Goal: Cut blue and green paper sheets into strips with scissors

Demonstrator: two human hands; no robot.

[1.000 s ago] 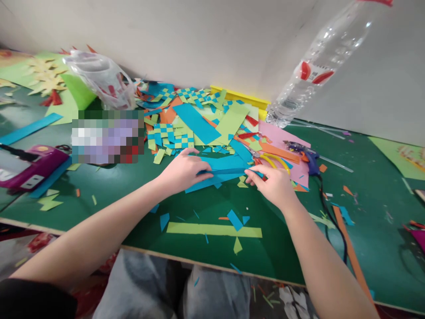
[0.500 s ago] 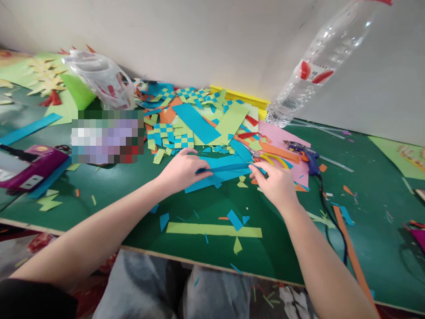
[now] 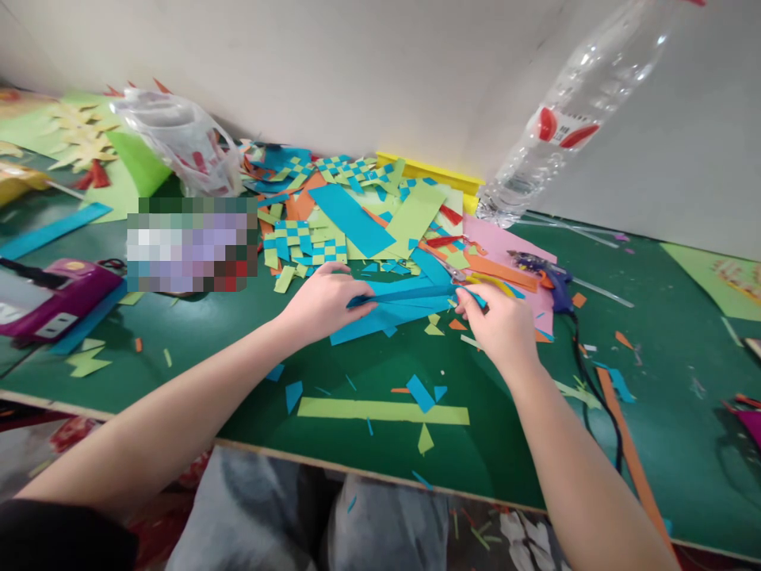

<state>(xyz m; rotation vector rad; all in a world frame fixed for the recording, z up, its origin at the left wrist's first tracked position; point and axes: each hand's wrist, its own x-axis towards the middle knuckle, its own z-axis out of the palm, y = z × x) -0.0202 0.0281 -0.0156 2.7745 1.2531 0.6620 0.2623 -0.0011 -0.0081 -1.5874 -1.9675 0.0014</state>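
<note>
A narrow blue paper strip [image 3: 410, 294] is stretched between my two hands, just over the table. My left hand [image 3: 333, 297] pinches its left end between thumb and fingers. At the other end my right hand [image 3: 496, 321] is closed on the strip, thumb against forefinger. Beneath the strip lie wider pieces of blue paper [image 3: 357, 328]. Yellow-handled scissors [image 3: 483, 279] lie just behind my right hand, which partly hides them. Nearer my body, a light green paper strip [image 3: 380, 411] lies flat among small blue and green scraps.
Woven blue-green paper pieces [image 3: 294, 235] and sheets are heaped at the back. A large clear bottle [image 3: 571, 119] leans at the right, near a glue gun [image 3: 552, 284] with a black cord. A purple power strip [image 3: 63, 297] sits left, with a plastic bag [image 3: 184, 143] behind.
My right hand has shifted slightly right along or with the blue strip. My left hand has barely moved. A yellow object has come into view at the far left edge.
</note>
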